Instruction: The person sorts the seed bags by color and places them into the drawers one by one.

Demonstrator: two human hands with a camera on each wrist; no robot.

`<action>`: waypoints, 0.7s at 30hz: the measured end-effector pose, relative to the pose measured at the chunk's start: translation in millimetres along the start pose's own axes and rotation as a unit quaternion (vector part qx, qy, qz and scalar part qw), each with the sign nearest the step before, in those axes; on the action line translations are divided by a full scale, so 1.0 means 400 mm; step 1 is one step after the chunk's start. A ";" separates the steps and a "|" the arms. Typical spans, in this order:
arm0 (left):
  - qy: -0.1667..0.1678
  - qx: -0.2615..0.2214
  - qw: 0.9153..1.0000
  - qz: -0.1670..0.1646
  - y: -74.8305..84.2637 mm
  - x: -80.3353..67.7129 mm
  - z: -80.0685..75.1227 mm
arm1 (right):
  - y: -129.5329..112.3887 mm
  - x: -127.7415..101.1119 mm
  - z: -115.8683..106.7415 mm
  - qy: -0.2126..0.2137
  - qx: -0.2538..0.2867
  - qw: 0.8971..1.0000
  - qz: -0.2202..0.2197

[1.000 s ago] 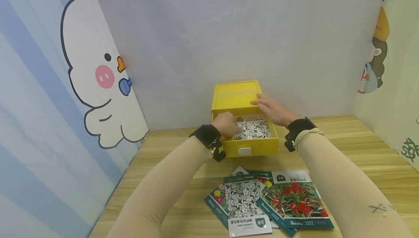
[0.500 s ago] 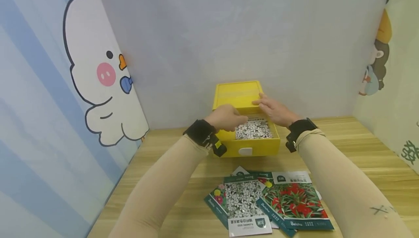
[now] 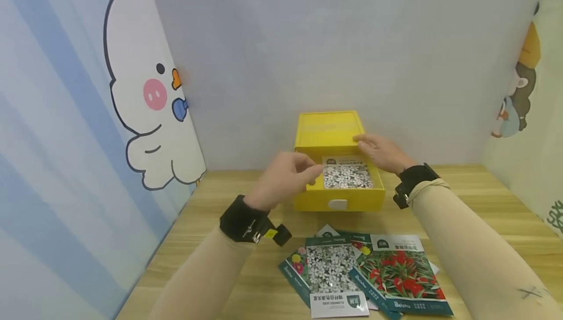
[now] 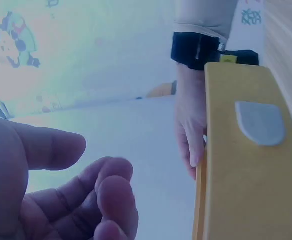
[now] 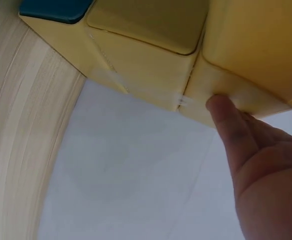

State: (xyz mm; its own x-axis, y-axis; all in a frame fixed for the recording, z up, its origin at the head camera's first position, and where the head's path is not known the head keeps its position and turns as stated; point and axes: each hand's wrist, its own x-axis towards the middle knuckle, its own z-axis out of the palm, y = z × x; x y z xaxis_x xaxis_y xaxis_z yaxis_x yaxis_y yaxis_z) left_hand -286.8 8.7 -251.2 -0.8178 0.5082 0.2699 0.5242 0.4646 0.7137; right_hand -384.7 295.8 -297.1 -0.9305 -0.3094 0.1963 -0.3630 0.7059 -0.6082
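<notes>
At the left of the head view a wall panel shows a cartoon duck (image 3: 145,110), white with a pink cheek. Right of it, low in the frame, the left hand (image 3: 283,177) hangs in the air just left of the drawer (image 3: 338,199). Its fingers are loosely curled and grasp nothing; the left wrist view shows the same, with thumb and fingers bent around air. A black band (image 3: 244,222) wraps that wrist above a beige sleeve.

At the middle of the frame stands the yellow box (image 3: 329,128), against the back wall on the wooden table (image 3: 220,242). The drawer is pulled out toward the viewer, its front carrying a white handle (image 3: 337,204). Inside it lies a seed packet (image 3: 347,173) printed with small white flowers, flat, label end toward the box.

Below the drawer, near the bottom edge, more packets lie fanned and overlapping on the table: a white-flower packet (image 3: 332,273) in the middle, a red-flower packet (image 3: 402,276) to its right.

Right of centre, the right hand (image 3: 381,152) rests on the box's front right corner, fingers fairly straight and laid on the top edge. The right wrist view shows the thumb pressed against the yellow side. It grips nothing.

At the far right edge another wall panel shows a cartoon figure (image 3: 519,90).
</notes>
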 end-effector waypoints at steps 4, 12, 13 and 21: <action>0.003 0.056 0.998 0.014 -0.030 -0.053 0.024 | -0.007 -0.016 -0.006 0.004 0.004 1.000 0.017; -0.061 0.130 0.989 -0.031 -0.117 -0.110 0.109 | -0.018 -0.030 -0.008 0.018 -0.013 0.999 0.035; -0.071 0.131 0.988 -0.044 -0.127 -0.117 0.119 | -0.019 -0.031 -0.008 0.016 -0.014 0.999 0.034; -0.075 0.161 0.982 -0.064 -0.205 -0.142 0.189 | -0.014 -0.039 -0.007 0.015 -0.026 0.999 0.015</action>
State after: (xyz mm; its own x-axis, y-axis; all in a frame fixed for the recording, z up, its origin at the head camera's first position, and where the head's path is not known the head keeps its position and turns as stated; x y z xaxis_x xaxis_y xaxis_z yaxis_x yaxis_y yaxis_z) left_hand -265.5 -3.5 -373.9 -0.8505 0.5206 0.0750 0.4865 0.7244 0.4884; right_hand -368.5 298.6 -294.6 -0.9415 -0.2689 0.2031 -0.3370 0.7469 -0.5732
